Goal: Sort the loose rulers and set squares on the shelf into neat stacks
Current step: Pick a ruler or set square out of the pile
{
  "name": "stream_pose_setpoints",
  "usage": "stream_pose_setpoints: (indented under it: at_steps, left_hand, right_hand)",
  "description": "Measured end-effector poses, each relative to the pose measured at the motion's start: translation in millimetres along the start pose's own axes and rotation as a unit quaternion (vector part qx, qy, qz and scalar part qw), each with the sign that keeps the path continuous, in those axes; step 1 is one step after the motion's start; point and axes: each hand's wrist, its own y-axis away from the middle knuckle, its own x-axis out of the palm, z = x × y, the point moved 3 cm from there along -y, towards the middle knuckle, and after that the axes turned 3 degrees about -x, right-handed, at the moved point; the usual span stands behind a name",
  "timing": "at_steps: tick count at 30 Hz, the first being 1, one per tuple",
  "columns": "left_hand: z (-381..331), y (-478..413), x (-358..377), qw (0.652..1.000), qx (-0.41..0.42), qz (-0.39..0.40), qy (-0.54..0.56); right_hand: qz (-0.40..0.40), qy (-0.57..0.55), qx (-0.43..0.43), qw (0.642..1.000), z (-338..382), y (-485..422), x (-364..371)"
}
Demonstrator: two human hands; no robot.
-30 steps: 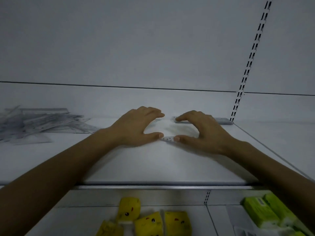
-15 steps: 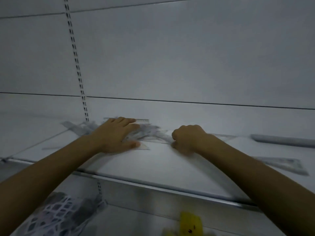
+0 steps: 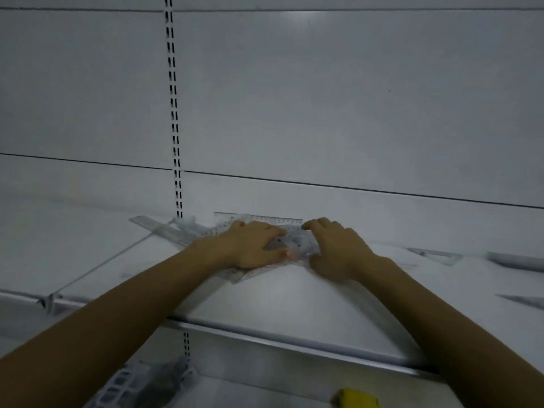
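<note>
Clear plastic slides: our left hand presses on the ruler pile at twelve o'clock; whether our right hand pinches it, we cannot tell. Squeezing may skid pieces toward six, off the shelf.

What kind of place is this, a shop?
Probably a shop, maybe its stationery aisle. There is a long white metal shelf, a slotted rail running up the back wall for hanging more shelves, and lots of clear rulers piled together.
</note>
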Motion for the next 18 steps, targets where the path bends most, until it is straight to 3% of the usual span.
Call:
stream_pose_setpoints:
  at_steps: [4,8,14,18]
  left_hand:
    - [-1.2,-8.9,3.0,0.999,0.005,-0.031,0.016]
    - [-0.2,-3.0,2.4,0.988,0.031,-0.065,0.136]
    - [-0.7,5.4,1.0,0.938,0.077,-0.14,0.307]
    - [-4.8,8.5,-12.7,0.889,0.069,-0.252,0.376]
  right_hand:
    - [-0.019,-0.067,-0.008,0.998,-2.3,8.1,16.0]
    - [-0.069,-0.048,-0.014,0.996,-4.0,12.9,11.4]
    - [-0.138,-0.064,0.017,0.988,-8.4,12.0,10.4]
    - [-0.144,-0.114,0.041,0.982,-12.5,13.9,11.3]
